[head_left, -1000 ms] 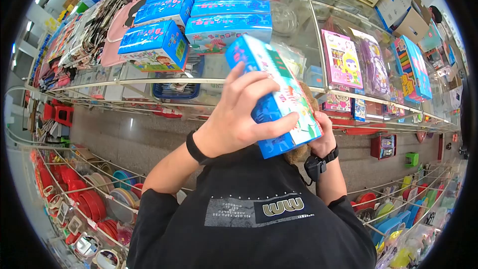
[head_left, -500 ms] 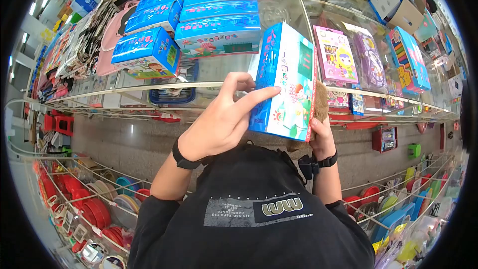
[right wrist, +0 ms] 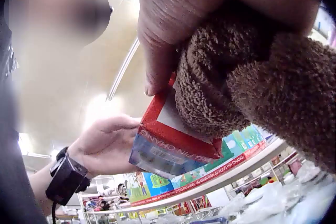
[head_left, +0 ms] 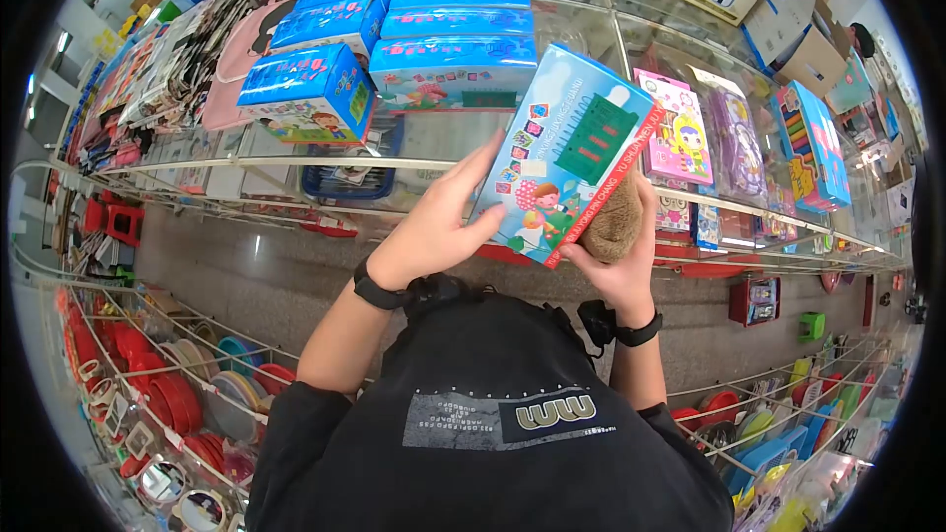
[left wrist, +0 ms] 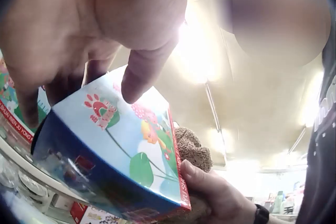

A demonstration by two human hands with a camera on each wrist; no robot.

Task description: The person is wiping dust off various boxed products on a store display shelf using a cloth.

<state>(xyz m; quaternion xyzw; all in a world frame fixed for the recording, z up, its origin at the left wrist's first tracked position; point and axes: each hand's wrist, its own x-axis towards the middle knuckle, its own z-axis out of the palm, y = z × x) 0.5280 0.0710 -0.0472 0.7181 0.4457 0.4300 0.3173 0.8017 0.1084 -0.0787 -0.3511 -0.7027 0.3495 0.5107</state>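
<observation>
A blue cardboard box (head_left: pixel 567 153) with cartoon children and a green panel printed on its face is held tilted between my two hands. My left hand (head_left: pixel 440 222) grips its left edge, thumb on the printed face and fingers behind. In the left wrist view, that thumb lies on the white-and-blue face of the box (left wrist: pixel 115 145). My right hand (head_left: pixel 631 271) holds a bunched brown fluffy cloth (head_left: pixel 613 222) against the red-edged side, its thumb at the lower corner. The right wrist view shows the cloth (right wrist: pixel 207 77) bulging close over the box's red-bordered side.
Matching blue boxes (head_left: pixel 448 64) stand in rows on the glass shelf ahead, beside a pink bag (head_left: pixel 241 59). A blue basket (head_left: pixel 350 177) sits below them. Right of my hands are a pink doll-print pack (head_left: pixel 680 128) and a pencil-print box (head_left: pixel 816 143). Racks of housewares stand behind me.
The box has turned and tilted, bringing its printed face toward the head camera. My left hand has shifted from across the box to its left edge, and more of the brown cloth shows.
</observation>
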